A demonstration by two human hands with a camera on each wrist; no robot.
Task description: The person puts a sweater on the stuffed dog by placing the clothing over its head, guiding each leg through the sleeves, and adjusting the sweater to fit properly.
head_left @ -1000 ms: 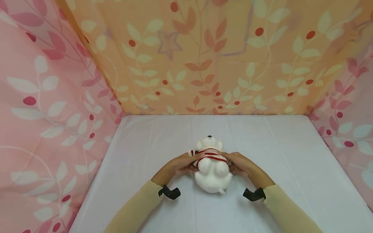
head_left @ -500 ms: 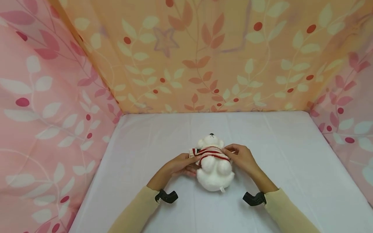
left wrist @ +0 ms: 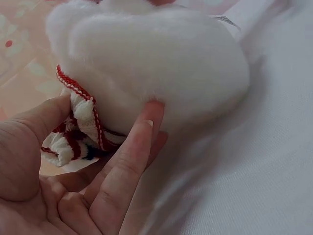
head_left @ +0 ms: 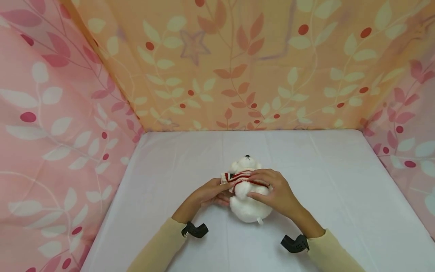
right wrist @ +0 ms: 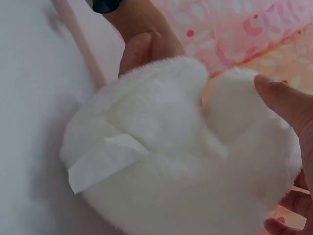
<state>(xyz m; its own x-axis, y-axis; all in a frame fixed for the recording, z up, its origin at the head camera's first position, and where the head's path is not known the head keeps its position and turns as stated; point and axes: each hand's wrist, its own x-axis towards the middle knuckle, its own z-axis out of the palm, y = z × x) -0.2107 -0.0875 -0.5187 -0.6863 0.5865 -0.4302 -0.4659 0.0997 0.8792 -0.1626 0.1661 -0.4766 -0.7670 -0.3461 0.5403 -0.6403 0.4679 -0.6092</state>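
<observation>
A white plush bear [head_left: 246, 212] lies on the table with its black-nosed head pointing away and its rounded bottom toward me. It wears a knitted sweater [head_left: 239, 176] with red and cream stripes. My left hand [head_left: 208, 192] holds the bear's left-hand side, thumb on the sweater and fingers against the lower body, as the left wrist view shows. Over the legs and sweater hem lies my right hand [head_left: 280, 192], its thumb at a leg and its fingers bent across the sweater. A white tag [right wrist: 107, 159] sticks out from the bottom in the right wrist view.
A white cloth covers the table [head_left: 170, 158]. Behind it rises an orange leaf-patterned curtain [head_left: 217, 87], with pink ones at the left [head_left: 57, 151] and right. Each wrist carries a black camera mount [head_left: 194, 229].
My right hand has shifted from the bear's right side up over its sweater and legs. The left hand has stayed at its side. The bear has barely moved.
</observation>
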